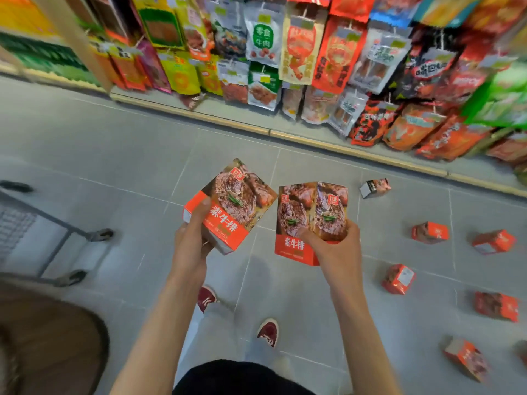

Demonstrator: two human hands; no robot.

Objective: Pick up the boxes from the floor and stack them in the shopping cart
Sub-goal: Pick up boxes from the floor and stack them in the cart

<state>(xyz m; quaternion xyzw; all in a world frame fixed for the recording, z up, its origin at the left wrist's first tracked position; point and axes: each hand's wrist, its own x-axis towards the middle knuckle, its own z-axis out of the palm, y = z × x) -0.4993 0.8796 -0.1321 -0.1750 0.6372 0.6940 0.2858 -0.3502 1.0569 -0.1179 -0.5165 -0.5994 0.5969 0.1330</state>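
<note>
- The left box [228, 206] is up in the air, well above the floor and tilted, with its picture side facing the camera. The left hand [191, 243] grips its lower orange corner, thumb on the front and fingers curled underneath.
- The right box [302, 218] is just beside it, not touching, and stands nearly upright. The right hand [336, 249] clamps its lower right corner, thumb across the front.
- Several more boxes [430, 232] lie scattered on the grey tiled floor [114, 155], to the right of the hands and well apart from each other.
- The cart [57, 223] stands at the left edge, near the left arm; only its frame and wheels show clearly.
- Two red shoes [268, 332] are on the floor below the arms.
- A shelf [159, 101] hung with snack bags [262, 44] runs across the top.
</note>
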